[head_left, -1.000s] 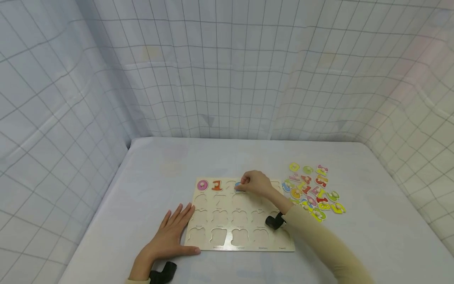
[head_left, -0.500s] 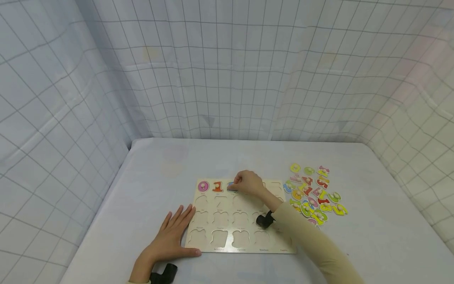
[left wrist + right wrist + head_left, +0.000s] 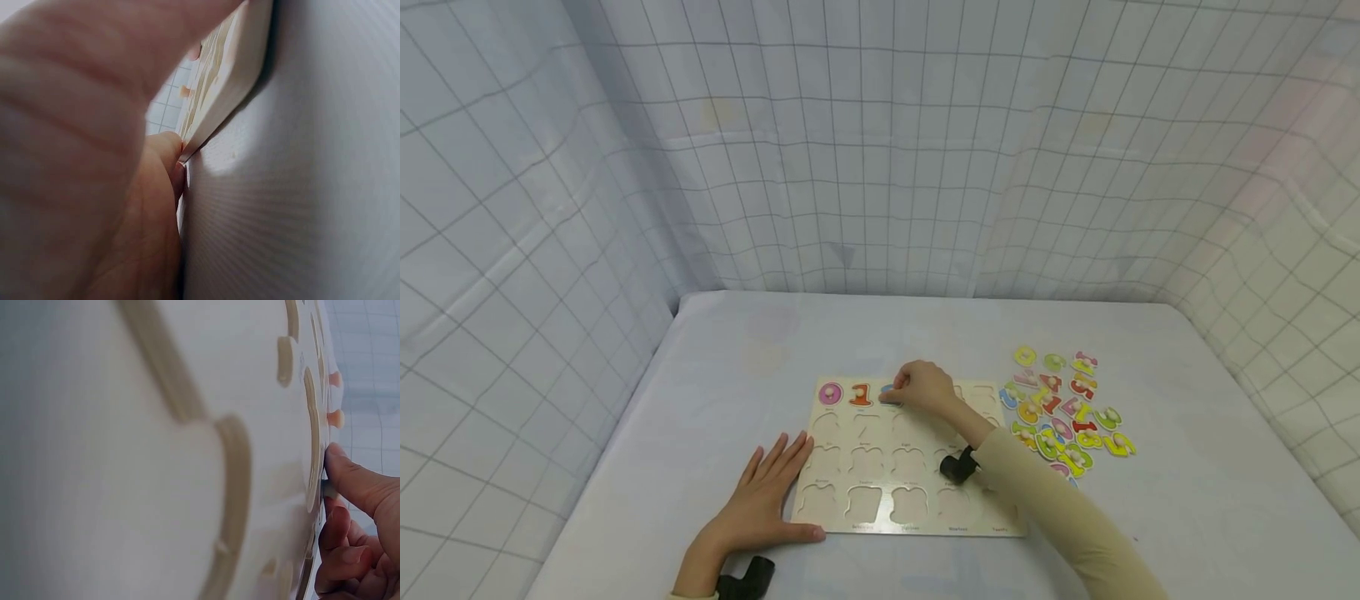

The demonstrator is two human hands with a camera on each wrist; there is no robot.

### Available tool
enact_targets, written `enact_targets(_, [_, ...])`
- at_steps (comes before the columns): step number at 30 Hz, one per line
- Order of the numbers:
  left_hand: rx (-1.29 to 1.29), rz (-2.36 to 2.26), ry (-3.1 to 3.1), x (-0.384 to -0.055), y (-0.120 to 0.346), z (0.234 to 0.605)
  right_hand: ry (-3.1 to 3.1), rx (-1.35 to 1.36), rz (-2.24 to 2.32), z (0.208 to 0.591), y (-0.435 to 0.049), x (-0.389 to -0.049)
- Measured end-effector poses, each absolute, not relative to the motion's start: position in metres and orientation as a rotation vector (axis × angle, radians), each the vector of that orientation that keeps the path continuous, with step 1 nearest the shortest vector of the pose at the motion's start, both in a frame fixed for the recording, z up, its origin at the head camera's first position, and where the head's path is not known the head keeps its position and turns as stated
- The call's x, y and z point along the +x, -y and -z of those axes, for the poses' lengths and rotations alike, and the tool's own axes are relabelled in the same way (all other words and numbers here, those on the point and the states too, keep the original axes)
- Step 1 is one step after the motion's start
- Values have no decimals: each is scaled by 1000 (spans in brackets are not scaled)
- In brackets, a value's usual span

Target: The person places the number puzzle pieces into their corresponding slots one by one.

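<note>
A pale wooden number puzzle board (image 3: 880, 454) with rows of cut-out recesses lies on the table. In its top row sit a pink 0 piece (image 3: 830, 394) and an orange-red 1 piece (image 3: 861, 395). My right hand (image 3: 925, 389) pinches a blue puzzle piece (image 3: 887, 387) over the top row, just right of the 1; the fingers hide most of it. In the right wrist view, thumb and fingers (image 3: 356, 481) meet close to the board's surface. My left hand (image 3: 760, 500) lies with fingers spread along the board's left edge, thumb at the lower left corner.
Several colourful number pieces with knobs (image 3: 1051, 383) lie scattered right of the board, some overlapping. White cloth covers the table (image 3: 737, 350). Gridded white curtains (image 3: 910, 167) stand behind and on both sides.
My right hand has moved slightly left with the blue puzzle piece, nearer to the 1, and has then stayed almost still. The left hand keeps its place at the board.
</note>
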State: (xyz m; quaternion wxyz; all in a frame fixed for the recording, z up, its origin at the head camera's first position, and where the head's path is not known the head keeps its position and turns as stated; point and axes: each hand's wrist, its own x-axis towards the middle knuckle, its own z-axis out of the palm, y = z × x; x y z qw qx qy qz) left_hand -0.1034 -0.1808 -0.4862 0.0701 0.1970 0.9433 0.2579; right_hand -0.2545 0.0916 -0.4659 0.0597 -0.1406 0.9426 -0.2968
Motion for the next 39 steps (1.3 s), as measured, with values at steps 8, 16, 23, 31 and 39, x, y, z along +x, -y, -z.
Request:
enact_targets(8, [600,-782,-2854,-102,181,485,-2855,-413,890,467,-92,-255])
enact_targets(16, [591,-785,-2848,-100,183,487,-2813,-446,869,467,-92,-254])
enact_targets(23, [608,-757,-2858,-103,182,487,-2763,-592,921,457,-119,-255])
enact_targets(31, [597,-744,-2848,-105,181,486,-2778,-445,1076,449,-194,-255])
enact_targets(39, [605,-772,-2864,-104,181,488,-2889,-135,1032,441,-279,-238])
